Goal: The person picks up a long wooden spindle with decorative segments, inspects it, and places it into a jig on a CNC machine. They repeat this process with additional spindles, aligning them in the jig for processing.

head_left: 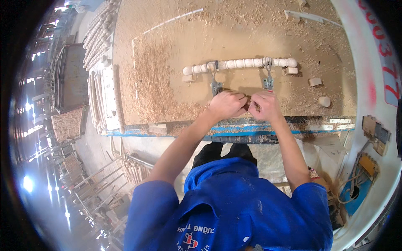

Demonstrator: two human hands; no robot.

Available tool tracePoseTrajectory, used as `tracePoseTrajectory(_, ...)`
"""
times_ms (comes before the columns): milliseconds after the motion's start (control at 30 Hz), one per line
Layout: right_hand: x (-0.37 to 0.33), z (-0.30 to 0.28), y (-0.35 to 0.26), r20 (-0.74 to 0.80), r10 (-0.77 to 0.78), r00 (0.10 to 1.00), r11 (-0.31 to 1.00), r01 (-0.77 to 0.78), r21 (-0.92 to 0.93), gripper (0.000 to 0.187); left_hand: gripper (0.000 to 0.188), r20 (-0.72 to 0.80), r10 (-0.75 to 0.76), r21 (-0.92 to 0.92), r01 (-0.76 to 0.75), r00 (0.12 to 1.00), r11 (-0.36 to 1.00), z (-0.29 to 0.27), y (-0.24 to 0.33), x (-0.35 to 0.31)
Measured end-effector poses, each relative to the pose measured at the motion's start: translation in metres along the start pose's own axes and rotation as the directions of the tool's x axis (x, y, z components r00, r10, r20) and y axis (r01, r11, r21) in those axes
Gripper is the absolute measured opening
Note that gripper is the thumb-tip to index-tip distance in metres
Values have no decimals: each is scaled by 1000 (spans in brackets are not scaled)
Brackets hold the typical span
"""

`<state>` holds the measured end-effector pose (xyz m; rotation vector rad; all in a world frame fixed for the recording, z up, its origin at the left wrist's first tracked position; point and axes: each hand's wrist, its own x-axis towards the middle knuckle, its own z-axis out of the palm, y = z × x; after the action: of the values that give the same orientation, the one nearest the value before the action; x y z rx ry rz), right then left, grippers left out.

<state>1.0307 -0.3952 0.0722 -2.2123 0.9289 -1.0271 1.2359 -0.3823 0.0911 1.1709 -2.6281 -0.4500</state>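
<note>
A long pale turned-wood spindle (243, 63) with bead-like rounds lies across the wooden work board (184, 98). Two metal toggle clamps, a left one (215, 86) and a right one (268, 82), press on it from the near side. My left hand (228, 104) is closed just below the left clamp, its fingers curled inward. Close beside it, my right hand (264, 106) is also closed, at the near end of the right clamp, where a bit of red shows. The hands nearly meet, and whatever their fingers hold is hidden.
Wood shavings (155, 83) cover much of the board. Loose wooden blocks (315, 81) lie at the right. Stacked turned spindles (100, 37) stand at the left. A blue edge (247, 129) runs along the front, and a white machine body (368, 71) rises at the right.
</note>
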Motion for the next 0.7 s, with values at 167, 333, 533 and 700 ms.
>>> tracePoseTrajectory(167, 2, 1, 8, -49, 11, 999, 1000, -10, 23, 13, 17, -100, -20, -37, 16, 995, 999, 6, -7, 5)
tracePoseTrajectory(333, -1, 5, 9, -55, -9, 998, 998, 12, 60, 8, 21, -253, -21, -17, 17, 967, 1000, 29, -12, -6)
tracePoseTrajectory(533, 3, 7, 13, -133, 9, 991, 1000, -8, 8, 9, 25, -217, -52, -89, 33, 975, 996, 23, -19, 2)
tracePoseTrajectory(700, 6, 7, 11, -144, 2, 990, 1000, -2, -2, 4, 32, -215, -27, -132, -2, 976, 991, 22, -20, -2)
